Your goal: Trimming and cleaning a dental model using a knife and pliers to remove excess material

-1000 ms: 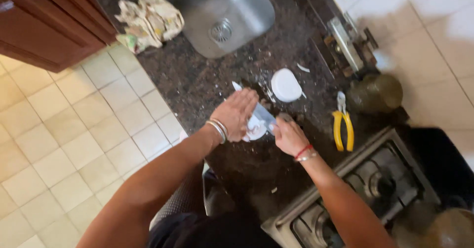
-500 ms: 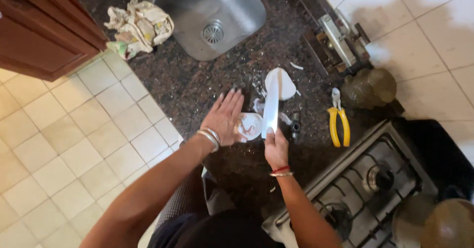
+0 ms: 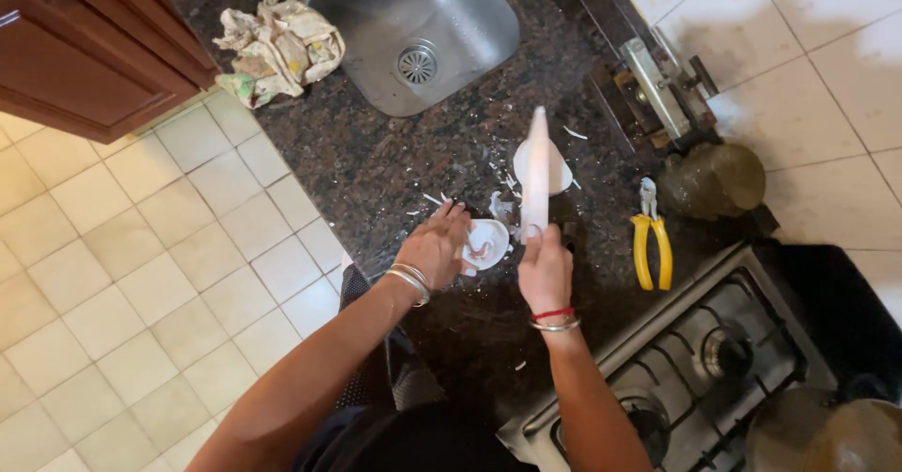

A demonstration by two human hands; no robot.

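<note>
I see the right hand (image 3: pixel 545 270) clamped round a white rolling pin (image 3: pixel 536 167), raised upright. Left hand (image 3: pixel 434 245) curls around a broken white piece (image 3: pixel 487 244) on the dark counter (image 3: pixel 376 167), mid-scene, yellow pliers (image 3: pixel 652 247) to its right.

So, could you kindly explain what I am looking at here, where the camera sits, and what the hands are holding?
There is no machine: a camera worn on a person's head looks straight down at their bare hands over a dark speckled stone counter. The right hand grips a long white pestle-like rod, raised upright. The left hand steadies a small white bowl, with white shards scattered around it. Nearby lie yellow-handled pliers, a white dish, a steel sink, a crumpled cloth and a gas stove.
</note>
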